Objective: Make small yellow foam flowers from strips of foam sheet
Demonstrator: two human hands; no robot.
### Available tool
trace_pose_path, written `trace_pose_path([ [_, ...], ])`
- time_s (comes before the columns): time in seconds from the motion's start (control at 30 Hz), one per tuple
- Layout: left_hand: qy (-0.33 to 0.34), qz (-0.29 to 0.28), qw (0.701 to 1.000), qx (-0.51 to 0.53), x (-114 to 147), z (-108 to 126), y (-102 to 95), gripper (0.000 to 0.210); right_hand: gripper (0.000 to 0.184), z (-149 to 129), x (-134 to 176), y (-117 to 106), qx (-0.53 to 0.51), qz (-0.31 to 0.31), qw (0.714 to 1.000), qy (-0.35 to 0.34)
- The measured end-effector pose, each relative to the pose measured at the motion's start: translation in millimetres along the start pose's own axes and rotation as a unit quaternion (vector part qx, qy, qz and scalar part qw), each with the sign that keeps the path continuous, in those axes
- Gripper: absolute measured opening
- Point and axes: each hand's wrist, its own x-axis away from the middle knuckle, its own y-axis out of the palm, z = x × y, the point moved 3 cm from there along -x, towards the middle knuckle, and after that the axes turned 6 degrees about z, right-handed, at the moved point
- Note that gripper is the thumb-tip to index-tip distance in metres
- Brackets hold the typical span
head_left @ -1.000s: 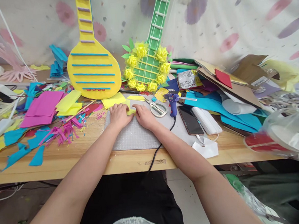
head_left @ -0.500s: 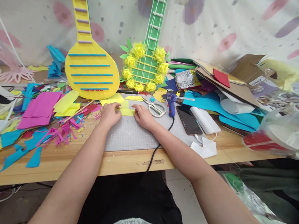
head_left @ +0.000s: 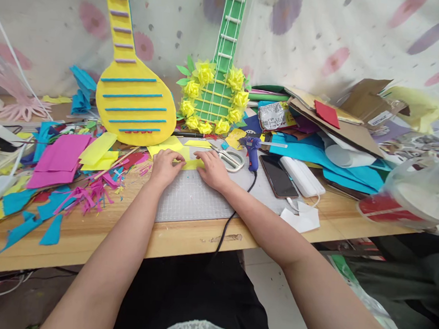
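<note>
On the grey cutting mat [head_left: 187,200] lies a strip of yellow crepe-like paper [head_left: 191,164], its ends covered by my fingers. My left hand [head_left: 165,169] is closed at the strip's left end, thumb and fingertips pinching the edge. At the other end my right hand [head_left: 212,170] curls its fingers over the paper, with the thumb below. White-handled scissors [head_left: 233,160] lie just beyond my right hand. More yellow paper [head_left: 168,144] rests behind my left hand. A blue glue gun [head_left: 252,154] stands to the right, its black cord running over the mat.
Behind stand a yellow paper lute shape [head_left: 136,108] and a green one with yellow flowers [head_left: 217,91]. Magenta paper [head_left: 60,161] and scraps cover the left. On the right are a phone [head_left: 279,176], a white power bank [head_left: 301,176], cardboard [head_left: 335,120] and a bagged cup [head_left: 393,209].
My left hand has shifted right, toward my right hand, and its thumb and fingers have closed more on the strip. Less of the yellow strip shows between the hands.
</note>
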Motion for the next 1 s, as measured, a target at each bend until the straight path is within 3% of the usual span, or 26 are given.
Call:
trace_pose_path([
  [0.1,-0.002,0.020,1.000,0.015,-0.1,0.6,-0.4,0.007,0.039,-1.1,-0.4,-1.9,0.008,0.009,1.000,0.002],
  [0.43,-0.026,0.014,0.993,0.116,1.2,-2.2,9.1,0.020,0.028,-0.8,0.6,-3.3,0.045,0.019,0.999,-0.002],
  [0.77,-0.043,0.021,0.989,0.138,0.9,-1.1,7.3,0.031,0.044,1.1,1.1,-1.0,0.040,0.023,0.998,0.051],
  [1.0,-0.094,0.002,0.985,0.147,3.3,-0.2,6.2,0.030,0.033,3.0,0.0,-2.8,0.057,0.015,0.996,0.065],
])
